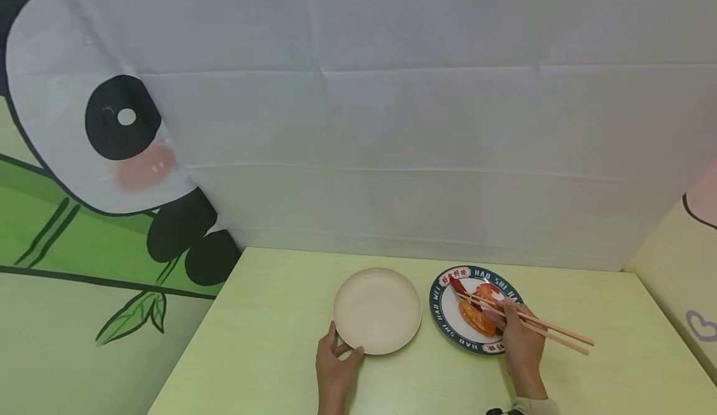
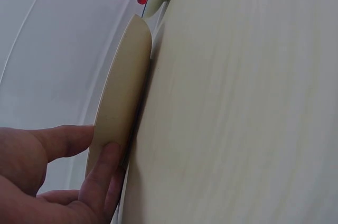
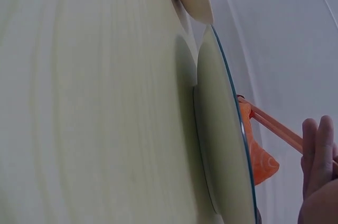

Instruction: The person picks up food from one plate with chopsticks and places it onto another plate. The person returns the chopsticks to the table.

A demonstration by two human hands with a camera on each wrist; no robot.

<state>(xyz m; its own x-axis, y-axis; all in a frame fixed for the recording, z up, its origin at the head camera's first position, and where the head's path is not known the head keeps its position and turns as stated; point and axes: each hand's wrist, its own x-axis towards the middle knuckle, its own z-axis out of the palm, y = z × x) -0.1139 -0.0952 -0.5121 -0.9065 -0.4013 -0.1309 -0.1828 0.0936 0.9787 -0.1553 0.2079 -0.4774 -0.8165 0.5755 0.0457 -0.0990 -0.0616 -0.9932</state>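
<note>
My left hand (image 1: 338, 365) holds the near rim of a round beige plate (image 1: 378, 309) lying on the table. In the left wrist view its fingers (image 2: 103, 174) press the plate's outer side (image 2: 119, 92). My right hand (image 1: 522, 337) grips a pair of wooden chopsticks (image 1: 560, 334) above a white plate with a dark green lettered rim (image 1: 442, 318). The chopstick tips are by a dark red piece of food (image 1: 456, 284); whether they pinch it I cannot tell. Also on that plate are a glossy orange-brown piece resembling a chicken wing (image 1: 476, 320) and an orange-red piece with pale lines (image 3: 262, 163).
Both plates stand side by side on a pale yellow-green table (image 1: 269, 340). A light grey sheet (image 1: 392, 122) hangs behind the table. At the left is a wall with a panda picture (image 1: 123, 116), at the right a cream wall (image 1: 683, 278).
</note>
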